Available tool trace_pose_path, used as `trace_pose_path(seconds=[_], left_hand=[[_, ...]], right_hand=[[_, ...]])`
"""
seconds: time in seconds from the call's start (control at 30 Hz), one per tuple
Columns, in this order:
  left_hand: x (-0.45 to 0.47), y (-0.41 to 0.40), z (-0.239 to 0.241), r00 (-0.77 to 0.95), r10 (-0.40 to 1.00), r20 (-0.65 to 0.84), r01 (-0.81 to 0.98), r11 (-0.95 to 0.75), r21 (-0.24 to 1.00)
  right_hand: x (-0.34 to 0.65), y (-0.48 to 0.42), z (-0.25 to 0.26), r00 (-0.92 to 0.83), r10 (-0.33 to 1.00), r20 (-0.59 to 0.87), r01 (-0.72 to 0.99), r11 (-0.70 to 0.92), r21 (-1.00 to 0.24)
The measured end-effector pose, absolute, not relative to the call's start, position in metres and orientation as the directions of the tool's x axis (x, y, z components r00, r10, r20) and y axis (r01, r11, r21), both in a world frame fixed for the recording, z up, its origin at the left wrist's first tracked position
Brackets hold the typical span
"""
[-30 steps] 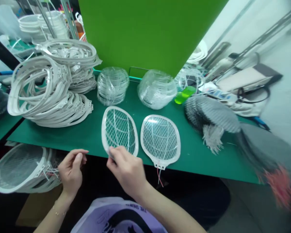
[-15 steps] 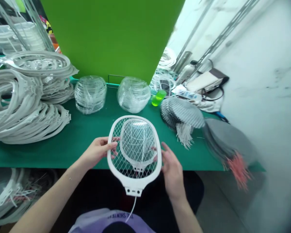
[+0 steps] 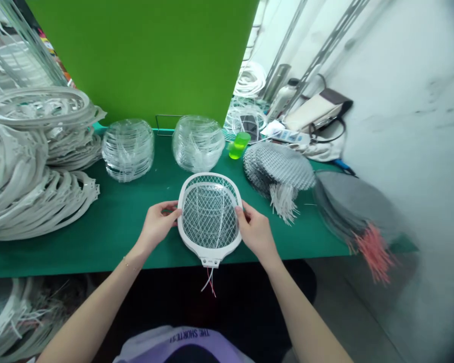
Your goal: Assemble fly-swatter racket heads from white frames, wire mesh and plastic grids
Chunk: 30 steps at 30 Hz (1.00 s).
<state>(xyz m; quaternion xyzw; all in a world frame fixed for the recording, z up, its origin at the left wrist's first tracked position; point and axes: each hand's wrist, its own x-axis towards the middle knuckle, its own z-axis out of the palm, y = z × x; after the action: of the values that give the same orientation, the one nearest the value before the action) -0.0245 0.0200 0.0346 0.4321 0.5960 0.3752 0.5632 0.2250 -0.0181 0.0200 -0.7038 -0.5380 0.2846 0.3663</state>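
Observation:
A white oval racket head (image 3: 211, 250), like that of an electric fly swatter, lies at the front edge of the green table, its frame layers stacked with metal mesh inside. White and red wires (image 3: 211, 282) hang from its neck over the edge. My left hand (image 3: 159, 222) grips its left rim between thumb and fingers. On the right rim, my right hand (image 3: 255, 229) holds on the same way, thumb on top. The fingertips beneath the rim are hidden.
White plastic frames (image 3: 41, 201) are piled at the left. Behind the racket head stand two stacks of clear rings (image 3: 128, 151). To the right are grey mesh sheets with white wires (image 3: 280, 166), dark mesh with red wires (image 3: 355, 201) and a green cylinder (image 3: 239, 145). A green panel (image 3: 144, 55) rises behind.
The upper white frame has come down onto the lower mesh-filled frame, and the two now line up. My right hand has closed on the right rim.

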Motion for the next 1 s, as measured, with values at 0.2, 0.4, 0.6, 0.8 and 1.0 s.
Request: trace_pose_path(seconds=[0.2, 0.4, 0.6, 0.8, 1.0], left_hand=[[-0.018, 0.014, 0.022, 0.017, 0.968, -0.251, 0.294, 0.235, 0.927], [-0.021, 0.012, 0.012, 0.030, 0.994, -0.109, 0.488, 0.080, 0.869], [-0.012, 0.003, 0.016, 0.062, 0.997, 0.049, 0.651, -0.077, 0.755], [0.013, -0.007, 0.005, 0.492, 0.865, 0.103, 0.798, -0.495, 0.344], [0.014, -0.006, -0.004, 0.522, 0.849, 0.083, 0.812, -0.524, 0.257]], right_hand=[[0.221, -0.015, 0.025, 0.247, 0.967, -0.065, 0.828, -0.246, -0.504], [0.209, -0.016, 0.026, 0.279, 0.956, -0.092, 0.920, -0.294, -0.260], [0.204, -0.021, 0.011, 0.260, 0.961, 0.090, 0.952, -0.241, -0.187], [0.211, -0.020, 0.002, 0.207, 0.958, 0.200, 0.973, -0.180, -0.146], [0.194, -0.040, 0.000, -0.030, 0.971, 0.235, 0.969, 0.086, -0.232]])
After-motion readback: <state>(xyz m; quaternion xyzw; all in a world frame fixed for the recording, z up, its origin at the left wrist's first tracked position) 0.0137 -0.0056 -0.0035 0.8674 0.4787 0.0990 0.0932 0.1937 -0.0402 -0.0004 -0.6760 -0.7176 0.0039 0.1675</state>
